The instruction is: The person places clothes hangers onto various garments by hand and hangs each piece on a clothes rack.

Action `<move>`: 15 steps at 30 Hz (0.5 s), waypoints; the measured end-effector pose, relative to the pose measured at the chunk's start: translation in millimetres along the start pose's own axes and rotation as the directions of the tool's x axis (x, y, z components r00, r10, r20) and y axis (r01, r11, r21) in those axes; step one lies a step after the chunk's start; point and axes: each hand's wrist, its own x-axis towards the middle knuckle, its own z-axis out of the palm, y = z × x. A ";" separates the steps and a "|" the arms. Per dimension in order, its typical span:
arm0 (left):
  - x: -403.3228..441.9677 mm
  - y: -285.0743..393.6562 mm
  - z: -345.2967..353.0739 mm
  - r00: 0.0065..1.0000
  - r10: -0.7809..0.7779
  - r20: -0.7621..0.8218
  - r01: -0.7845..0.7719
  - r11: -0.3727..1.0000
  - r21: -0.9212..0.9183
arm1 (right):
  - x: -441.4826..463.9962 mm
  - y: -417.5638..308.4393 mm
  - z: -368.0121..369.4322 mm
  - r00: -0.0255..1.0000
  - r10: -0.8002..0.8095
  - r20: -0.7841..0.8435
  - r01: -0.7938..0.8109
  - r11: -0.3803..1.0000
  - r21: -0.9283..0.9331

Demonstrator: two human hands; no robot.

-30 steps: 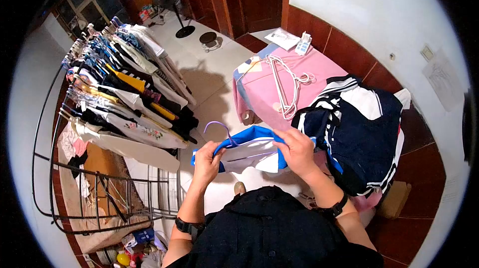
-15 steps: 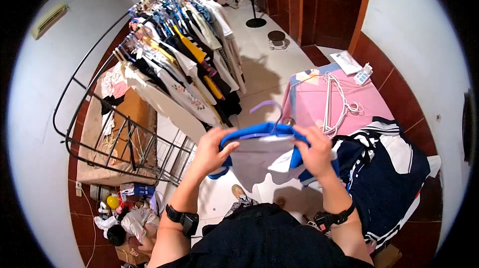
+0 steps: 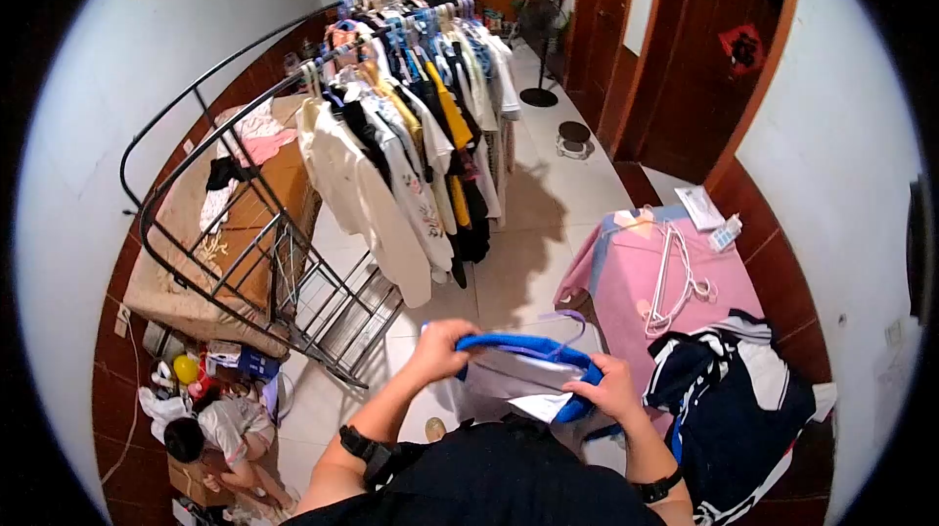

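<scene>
A white garment with a blue collar edge [image 3: 509, 379] hangs stretched between my two hands in front of my body. My left hand [image 3: 442, 350] is closed on its left shoulder, the thumb along the blue edge. At its other shoulder my right hand [image 3: 614, 391] grips the cloth. A purple hanger [image 3: 579, 330] sits in the neck, its hook pointing up. The lower part of the garment is largely hidden by my hands and body.
Ahead stands a black rack [image 3: 284, 223] full of hung clothes [image 3: 430, 125]. On the right, a pink-covered table [image 3: 626, 281] holds white hangers [image 3: 665, 281]; dark clothes [image 3: 743, 409] are heaped nearer. A person [image 3: 230, 438] sits low at left. Further back are a stool [image 3: 574, 137] and a fan [image 3: 538, 95].
My view has tilted up, showing more of the rack and doors. The garment, still held at both shoulders, is lower and its right side has dropped. The seated person has shifted posture.
</scene>
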 end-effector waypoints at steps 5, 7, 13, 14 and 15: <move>2.8 -9.3 -78.2 0.963 0.096 -0.251 -0.100 0.995 -0.003 | 30.6 -60.4 7.8 0.948 -0.057 0.312 -0.108 0.867 0.487; -5.7 -26.1 -101.2 0.938 0.054 -0.341 -0.062 0.998 -0.012 | 32.5 -61.8 14.8 0.872 0.003 0.490 -0.237 0.877 0.418; -27.2 -89.0 -140.5 0.926 0.044 -0.375 0.008 0.990 0.138 | 51.0 -94.0 89.5 0.896 0.016 0.444 -0.256 0.836 0.486; -26.0 -100.2 -146.0 0.902 0.073 -0.425 -0.008 0.988 0.154 | 56.8 -105.8 97.6 0.912 0.020 0.411 -0.236 0.843 0.483; -24.8 -105.7 -153.5 0.876 0.102 -0.472 -0.023 0.985 0.170 | 63.4 -112.2 107.8 0.913 0.017 0.408 -0.233 0.842 0.487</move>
